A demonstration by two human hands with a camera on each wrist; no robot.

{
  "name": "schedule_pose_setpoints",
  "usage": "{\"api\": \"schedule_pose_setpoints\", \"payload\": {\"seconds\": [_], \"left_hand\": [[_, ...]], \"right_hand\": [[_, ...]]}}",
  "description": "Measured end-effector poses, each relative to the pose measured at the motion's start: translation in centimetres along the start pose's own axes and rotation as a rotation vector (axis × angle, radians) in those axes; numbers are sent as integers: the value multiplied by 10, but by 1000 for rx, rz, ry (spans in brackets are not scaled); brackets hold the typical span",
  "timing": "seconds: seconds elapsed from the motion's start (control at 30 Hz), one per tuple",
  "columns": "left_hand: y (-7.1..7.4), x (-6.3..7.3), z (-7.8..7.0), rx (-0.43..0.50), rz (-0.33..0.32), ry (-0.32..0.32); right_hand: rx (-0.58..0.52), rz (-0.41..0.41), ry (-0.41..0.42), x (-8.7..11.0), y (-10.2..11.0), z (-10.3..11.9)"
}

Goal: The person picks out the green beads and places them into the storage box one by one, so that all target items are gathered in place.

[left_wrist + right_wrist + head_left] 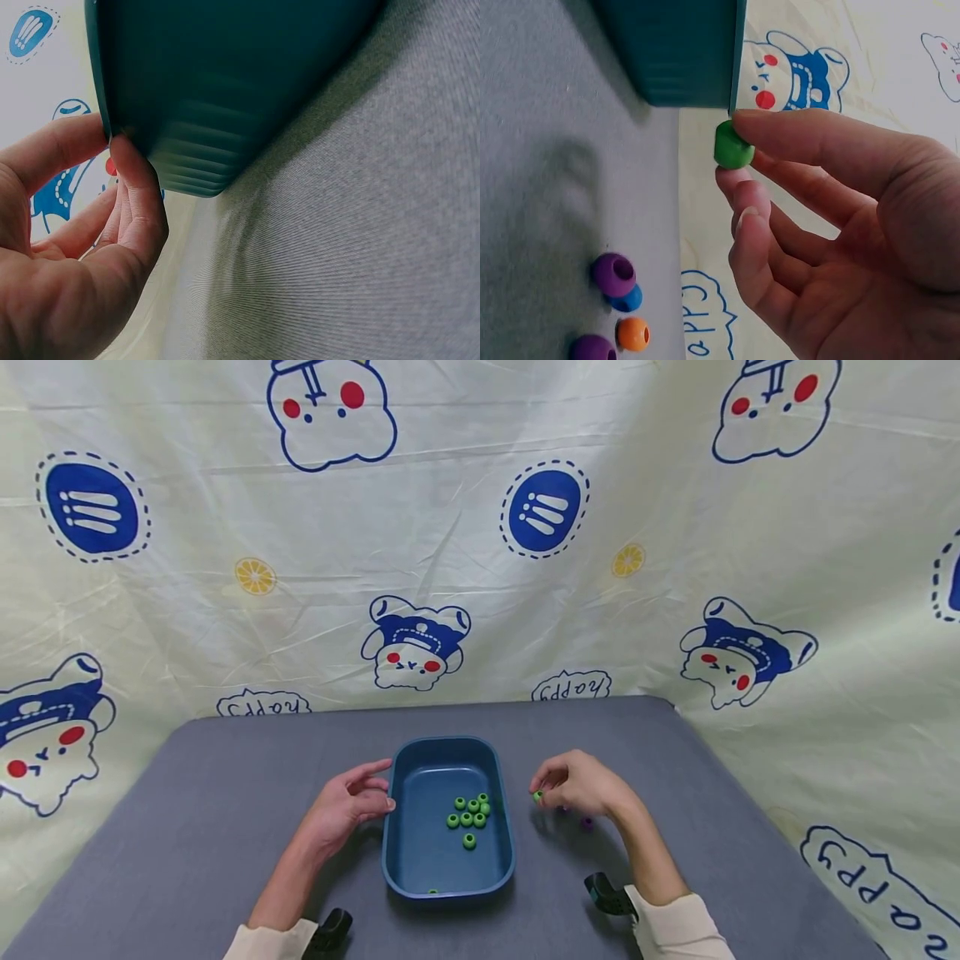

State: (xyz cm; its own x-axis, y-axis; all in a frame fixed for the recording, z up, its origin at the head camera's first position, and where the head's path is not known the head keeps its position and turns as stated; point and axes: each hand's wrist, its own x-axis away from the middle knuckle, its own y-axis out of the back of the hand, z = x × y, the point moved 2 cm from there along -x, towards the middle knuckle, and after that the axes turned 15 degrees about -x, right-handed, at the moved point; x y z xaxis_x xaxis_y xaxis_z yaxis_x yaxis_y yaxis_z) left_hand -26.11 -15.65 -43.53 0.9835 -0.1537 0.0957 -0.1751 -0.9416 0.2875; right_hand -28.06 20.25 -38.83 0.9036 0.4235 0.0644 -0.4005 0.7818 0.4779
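A green bead (733, 145) is pinched between the thumb and fingertips of my right hand (581, 783), above the table to the right of a blue tray (504, 860). In the right wrist view the bead shows clearly, below the tray's edge. My left hand (341, 806) grips the tray's left rim between thumb and finger, as the left wrist view shows at the tray wall (187, 90). Inside the tray several green beads (467, 819) lie grouped right of the middle. One more green bead (432, 891) is partly hidden by the near wall.
Under my right hand, purple beads (613, 274), a blue bead (627, 298) and an orange bead (634, 334) lie on the table. The grey tabletop (247, 777) ends at a patterned cloth backdrop (465, 543). Black wrist straps (609, 895) sit at both cuffs.
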Motion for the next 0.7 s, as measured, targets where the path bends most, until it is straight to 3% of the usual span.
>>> {"api": "schedule_pose_setpoints", "payload": {"seconds": [0.37,0.7], "left_hand": [[0,-2,0,14,8,7],[1,-1,1,4,-1,7]], "right_hand": [[52,-82,67,-3,-11,14],[28,-151,89,-7,-31,26]]}}
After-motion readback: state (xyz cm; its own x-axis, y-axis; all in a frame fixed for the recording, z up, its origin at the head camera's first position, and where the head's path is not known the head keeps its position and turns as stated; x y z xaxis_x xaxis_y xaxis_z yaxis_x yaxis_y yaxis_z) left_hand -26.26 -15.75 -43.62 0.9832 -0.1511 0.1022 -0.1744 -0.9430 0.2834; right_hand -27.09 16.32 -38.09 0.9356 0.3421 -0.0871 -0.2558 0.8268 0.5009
